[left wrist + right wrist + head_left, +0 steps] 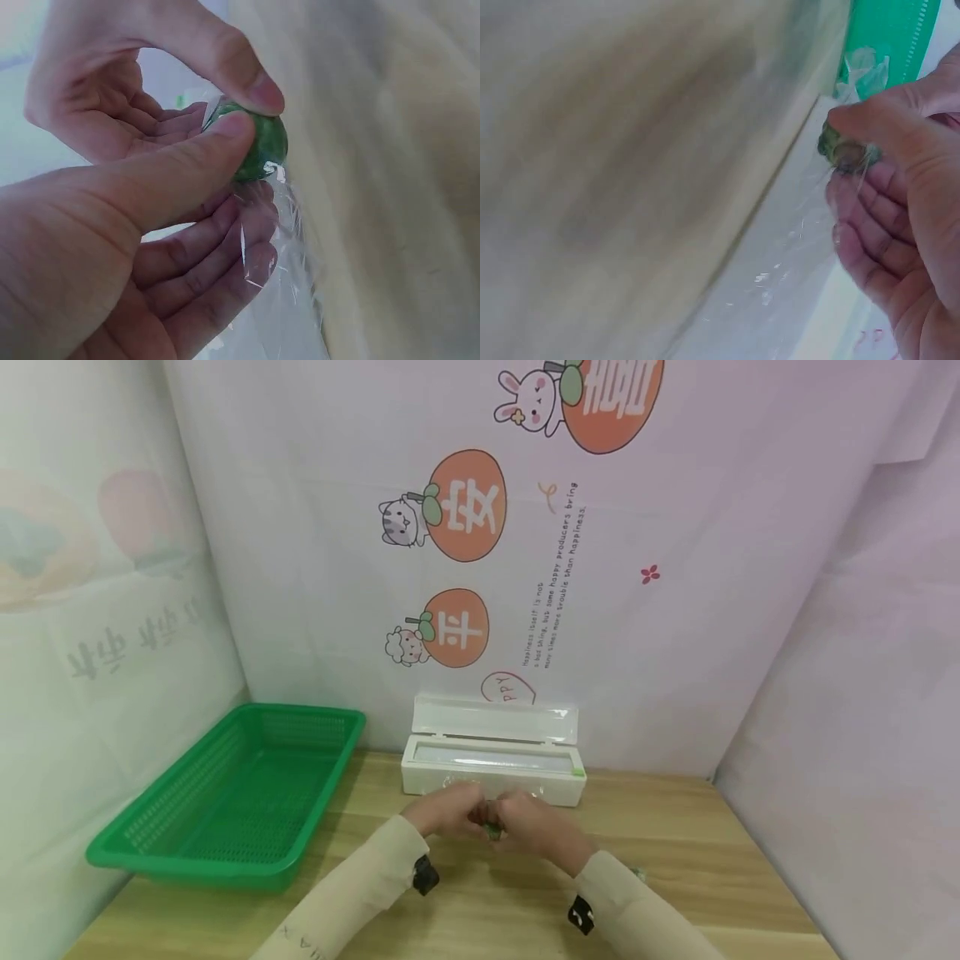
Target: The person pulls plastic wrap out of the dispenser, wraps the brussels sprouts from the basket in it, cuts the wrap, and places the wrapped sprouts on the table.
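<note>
Between my two hands is a small, rounded green vegetable (270, 142) with clear plastic film (289, 217) around it; its exact kind is unclear. My left hand (453, 810) pinches it, thumb on top and fingers underneath. From the other side my right hand (534, 827) pinches it too, thumb pressed on its surface. A brownish patch shows on the end of the vegetable (849, 154) in the right wrist view. Loose film trails below the fingers in the left wrist view. Right behind the hands stands a white cling film box (491, 772) with its lid raised.
A green plastic basket (300, 827) stands on the left of the wooden table (675, 827). A small green item (638, 873) peeks out beside the right sleeve, mostly hidden. Printed white cloth (675, 677) hangs behind the table and at both sides.
</note>
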The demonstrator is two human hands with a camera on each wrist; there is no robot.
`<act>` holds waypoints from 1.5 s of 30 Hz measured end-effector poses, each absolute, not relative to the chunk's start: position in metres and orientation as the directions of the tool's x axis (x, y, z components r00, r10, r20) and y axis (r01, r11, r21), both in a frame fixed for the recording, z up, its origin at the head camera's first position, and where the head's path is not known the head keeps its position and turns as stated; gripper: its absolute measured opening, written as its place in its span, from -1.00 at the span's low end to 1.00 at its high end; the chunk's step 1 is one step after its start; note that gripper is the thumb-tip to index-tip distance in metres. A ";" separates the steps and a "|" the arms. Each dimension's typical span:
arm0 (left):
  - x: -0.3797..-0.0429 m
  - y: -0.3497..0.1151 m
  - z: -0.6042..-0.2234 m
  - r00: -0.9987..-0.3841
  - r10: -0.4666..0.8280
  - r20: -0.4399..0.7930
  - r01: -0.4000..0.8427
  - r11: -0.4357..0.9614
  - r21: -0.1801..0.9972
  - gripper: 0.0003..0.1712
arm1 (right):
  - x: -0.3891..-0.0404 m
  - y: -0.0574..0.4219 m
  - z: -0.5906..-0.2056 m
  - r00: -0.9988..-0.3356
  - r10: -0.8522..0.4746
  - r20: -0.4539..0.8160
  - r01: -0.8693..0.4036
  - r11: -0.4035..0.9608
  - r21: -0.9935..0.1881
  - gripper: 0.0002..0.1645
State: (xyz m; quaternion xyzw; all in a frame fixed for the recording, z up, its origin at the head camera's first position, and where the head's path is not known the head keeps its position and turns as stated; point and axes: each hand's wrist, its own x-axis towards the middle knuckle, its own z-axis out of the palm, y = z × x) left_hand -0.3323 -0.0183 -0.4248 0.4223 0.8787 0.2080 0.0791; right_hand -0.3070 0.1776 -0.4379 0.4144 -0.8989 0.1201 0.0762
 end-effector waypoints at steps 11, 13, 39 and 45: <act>-0.318 -0.026 -0.466 -0.705 0.709 0.031 0.634 0.609 0.476 -0.90 | -0.297 0.175 -0.470 -0.662 -0.710 0.241 -0.747 0.599 -0.289 -0.86; -0.316 -0.029 -0.471 -0.715 0.698 0.033 0.605 0.594 0.530 -0.91 | -0.297 0.175 -0.472 -0.662 -0.710 0.241 -0.747 0.597 -0.292 -0.87; -0.325 -0.092 -0.482 -0.779 0.624 0.070 0.532 0.596 0.602 -0.87 | -0.297 0.236 -0.475 -0.846 -0.531 0.055 -0.460 0.673 -0.579 -0.88; -0.329 -0.102 -0.480 -0.784 0.618 0.054 0.496 0.572 0.653 -0.93 | -0.299 0.259 -0.472 -0.853 -0.519 0.063 -0.456 0.680 -0.575 -0.92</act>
